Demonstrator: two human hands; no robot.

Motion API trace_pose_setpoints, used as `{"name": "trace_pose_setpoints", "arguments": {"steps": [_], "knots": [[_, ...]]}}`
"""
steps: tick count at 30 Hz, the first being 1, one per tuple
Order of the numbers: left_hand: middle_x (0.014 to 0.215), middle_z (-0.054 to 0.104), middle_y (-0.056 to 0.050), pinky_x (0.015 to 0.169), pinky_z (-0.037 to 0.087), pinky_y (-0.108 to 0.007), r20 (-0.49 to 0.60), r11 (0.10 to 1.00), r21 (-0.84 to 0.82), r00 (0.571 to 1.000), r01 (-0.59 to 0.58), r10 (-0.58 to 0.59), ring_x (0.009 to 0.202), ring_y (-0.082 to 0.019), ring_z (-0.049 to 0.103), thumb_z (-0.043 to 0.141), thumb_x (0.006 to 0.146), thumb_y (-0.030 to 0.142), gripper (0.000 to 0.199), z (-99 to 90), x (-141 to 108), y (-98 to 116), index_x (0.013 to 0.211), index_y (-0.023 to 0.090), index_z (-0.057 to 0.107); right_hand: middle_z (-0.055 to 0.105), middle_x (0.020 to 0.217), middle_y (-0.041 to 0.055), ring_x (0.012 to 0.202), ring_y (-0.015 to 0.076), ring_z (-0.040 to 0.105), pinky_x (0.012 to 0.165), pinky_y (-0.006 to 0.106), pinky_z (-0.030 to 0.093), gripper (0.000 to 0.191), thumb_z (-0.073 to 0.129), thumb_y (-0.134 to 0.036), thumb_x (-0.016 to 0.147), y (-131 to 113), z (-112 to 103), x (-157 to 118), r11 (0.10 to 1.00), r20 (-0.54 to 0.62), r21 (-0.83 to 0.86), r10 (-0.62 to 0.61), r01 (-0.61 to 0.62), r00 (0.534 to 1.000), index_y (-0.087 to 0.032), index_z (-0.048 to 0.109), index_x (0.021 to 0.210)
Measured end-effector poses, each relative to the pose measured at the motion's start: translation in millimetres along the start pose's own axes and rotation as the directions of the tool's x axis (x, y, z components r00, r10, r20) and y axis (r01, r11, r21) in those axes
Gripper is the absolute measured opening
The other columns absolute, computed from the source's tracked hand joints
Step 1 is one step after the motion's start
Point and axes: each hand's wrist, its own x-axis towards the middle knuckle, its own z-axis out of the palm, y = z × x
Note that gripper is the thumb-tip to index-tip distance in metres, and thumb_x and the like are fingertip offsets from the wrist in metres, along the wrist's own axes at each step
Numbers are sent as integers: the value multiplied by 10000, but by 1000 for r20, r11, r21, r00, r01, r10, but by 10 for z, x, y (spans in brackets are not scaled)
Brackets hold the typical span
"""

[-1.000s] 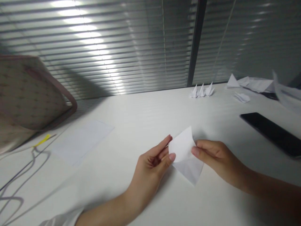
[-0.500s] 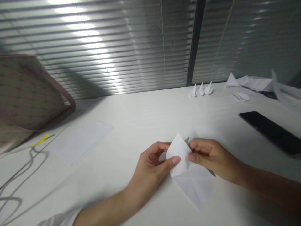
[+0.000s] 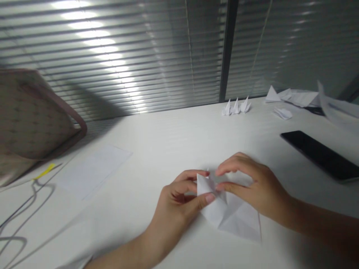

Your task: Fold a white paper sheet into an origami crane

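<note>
A partly folded sheet of white paper [image 3: 238,220] is held just over the table, its creased upper part tilted and a wider flap spreading toward the lower right. My left hand [image 3: 182,209] grips it from the left, thumb pressed on the front and fingers behind. To the right, my right hand [image 3: 252,179] has its thumb and forefinger spread apart around the paper's upper right side. The thumb tip is at the paper; whether it touches, I cannot tell.
Three small folded paper figures [image 3: 236,107] stand at the back edge. Further right lie folded papers [image 3: 304,98], a small folded piece [image 3: 282,113] and a black phone [image 3: 322,155]. On the left are a flat sheet [image 3: 95,170], cables [image 3: 35,194] and a bag [image 3: 36,119].
The folded paper has turned, its top point tipping down and its lower flap swinging right. My right hand has let go and opened its fingers. The view has shifted slightly.
</note>
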Motion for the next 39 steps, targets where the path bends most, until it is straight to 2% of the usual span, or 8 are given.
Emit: {"name": "trace_pose_setpoints", "arguments": {"steps": [2, 4, 12, 17, 21, 28, 33, 39], "knots": [[1062, 617, -42, 738, 489, -223, -104, 1000, 1, 995, 3, -2, 960, -177, 590, 763, 719, 213, 73, 37, -3, 8, 649, 210, 742, 711, 909, 22, 852, 175, 597, 798, 340, 448, 75, 682, -223, 821, -38, -3, -29, 942, -64, -258, -237, 213, 969, -215, 666, 893], [1104, 605, -38, 716, 490, -209, -173, 1000, -7, 985, -15, 13, 1001, -185, 577, 766, 714, 222, 77, 69, -5, 9, 642, 218, 739, 719, 945, 30, 865, 189, 593, 804, 361, 438, 121, 684, -238, 822, -59, 7, -53, 878, -39, -379, -333, 294, 942, -207, 672, 938], [1146, 606, -24, 952, 413, -259, -124, 987, 120, 985, -108, 123, 1121, -193, 523, 700, 789, 208, 113, 79, -31, -54, 746, 283, 773, 724, 946, 10, 865, 170, 602, 771, 353, 435, 72, 661, -194, 841, -6, 96, -55, 934, -72, -271, -259, 231, 963, -220, 684, 905], [1172, 597, -29, 832, 485, -211, -160, 991, 71, 980, -110, 120, 1129, -187, 525, 706, 787, 212, 66, 76, -24, -47, 805, 263, 745, 721, 922, 11, 872, 166, 602, 794, 350, 422, 62, 657, -162, 835, 4, 83, -46, 955, -63, -212, -226, 209, 972, -213, 691, 841], [1140, 616, -21, 826, 493, -194, -171, 980, 105, 968, -169, 186, 1162, -176, 505, 695, 798, 177, 182, 45, 1, -7, 933, 297, 707, 711, 895, -6, 869, 160, 590, 831, 363, 392, 88, 656, -147, 831, 24, 57, -32, 956, 6, -203, -214, 211, 977, -214, 680, 780], [1109, 601, -47, 673, 522, -167, -172, 978, 150, 970, -146, 171, 1112, -200, 533, 715, 765, 166, 83, 40, -9, -4, 750, 247, 721, 714, 858, -5, 827, 155, 598, 775, 345, 397, 129, 627, -163, 860, 26, 96, -54, 955, -12, -192, -231, 225, 973, -227, 667, 964], [1104, 592, -51, 629, 516, -163, -167, 980, 158, 975, -119, 145, 1080, -202, 539, 729, 745, 162, 83, 59, -29, 0, 706, 233, 712, 694, 769, -19, 748, 136, 572, 752, 342, 399, 108, 608, -141, 867, -3, 96, -52, 975, 19, -110, -195, 196, 981, -205, 651, 792], [1112, 579, -56, 640, 518, -175, -157, 972, 193, 974, -134, 165, 1110, -212, 522, 699, 780, 181, 75, 47, -25, 50, 722, 228, 702, 696, 818, -5, 778, 135, 570, 761, 331, 414, 97, 616, -128, 860, 9, 85, -33, 978, 27, -65, -198, 200, 980, -193, 660, 804]]}}
